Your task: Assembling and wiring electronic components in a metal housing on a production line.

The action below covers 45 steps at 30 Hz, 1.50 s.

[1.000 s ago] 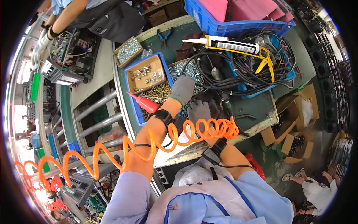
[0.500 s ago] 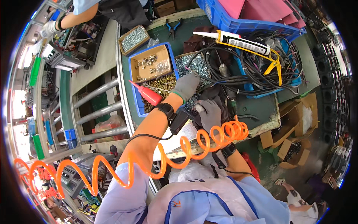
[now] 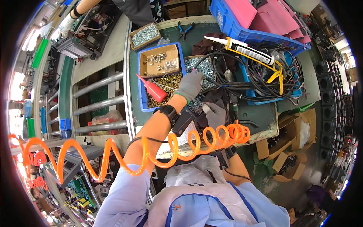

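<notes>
My left hand (image 3: 191,84), in a grey glove, reaches over the box of silvery screws or nuts (image 3: 204,67). Its fingers are bunched together at the box, near a black cable end; what they hold, if anything, is hidden. Below and to the right, my right hand (image 3: 215,114), also gloved in grey, is curled closed with the thumb along its left side, next to a dark cloth (image 3: 224,99). Its contents cannot be made out. Left of my left hand, a red squeeze bottle (image 3: 155,92) lies on brass-coloured screws (image 3: 170,81) in a blue bin (image 3: 144,102).
A coiled orange air hose (image 3: 162,163) stretches across my forearms. Black cables (image 3: 242,81) and a caulking gun (image 3: 251,52) lie on a blue tray (image 3: 261,101) at right. Pliers (image 3: 184,31) lie at the back. Metal rollers (image 3: 100,106) run at left; a co-worker's gloved hand (image 3: 66,25) is beyond.
The view has shifted, so the bench contents sit slightly differently in the picture. Both my hands stay at nearly the same places beside the screw box. The co-worker's hand has moved.
</notes>
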Available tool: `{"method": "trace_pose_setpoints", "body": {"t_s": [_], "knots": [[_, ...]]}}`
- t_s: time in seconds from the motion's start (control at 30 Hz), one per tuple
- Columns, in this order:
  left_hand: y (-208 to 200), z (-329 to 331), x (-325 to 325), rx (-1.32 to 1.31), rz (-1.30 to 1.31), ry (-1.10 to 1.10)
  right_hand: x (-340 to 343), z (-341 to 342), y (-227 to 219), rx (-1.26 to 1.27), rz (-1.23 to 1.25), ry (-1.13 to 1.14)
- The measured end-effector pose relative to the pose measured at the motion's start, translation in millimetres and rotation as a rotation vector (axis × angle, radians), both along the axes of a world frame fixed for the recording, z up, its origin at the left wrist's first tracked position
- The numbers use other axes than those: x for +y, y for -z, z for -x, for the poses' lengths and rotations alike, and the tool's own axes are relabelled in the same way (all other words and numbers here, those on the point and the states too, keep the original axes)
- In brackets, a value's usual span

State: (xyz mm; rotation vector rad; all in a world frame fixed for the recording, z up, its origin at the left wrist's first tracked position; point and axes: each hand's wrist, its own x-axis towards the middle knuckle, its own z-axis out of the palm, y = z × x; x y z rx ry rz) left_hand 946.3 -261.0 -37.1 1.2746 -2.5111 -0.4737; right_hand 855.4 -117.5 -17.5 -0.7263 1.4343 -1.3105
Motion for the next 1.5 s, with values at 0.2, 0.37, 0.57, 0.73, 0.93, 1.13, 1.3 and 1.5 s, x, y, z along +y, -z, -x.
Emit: {"method": "trace_pose_setpoints", "body": {"t_s": [0.2,0.37,0.57,0.73,0.93,1.13,1.3,1.5], "knots": [[-65,-39,22,0.754,-0.669,-0.38,-12,3,5,0.548,0.064,-0.07],[-81,-104,104,0.969,-0.454,-0.228,-3,6,18,1.361,0.285,-0.189],[-119,-190,260,1.845,-1.26,-0.518,42,-20,30,1.292,0.381,-0.202],[-147,-248,406,2.197,-0.921,-0.51,97,-117,33,0.541,0.453,-0.772],[-145,-265,554,2.34,-0.463,-0.786,193,-277,-94,0.238,0.517,-1.506],[-169,-274,663,1.993,0.617,-1.611,316,-409,-197,-0.099,1.145,-1.636],[-199,-325,689,1.963,0.835,-1.538,374,-462,-191,0.132,1.422,-1.479],[-199,-352,679,2.124,0.594,-1.414,391,-469,-185,0.16,1.366,-1.468]]}}
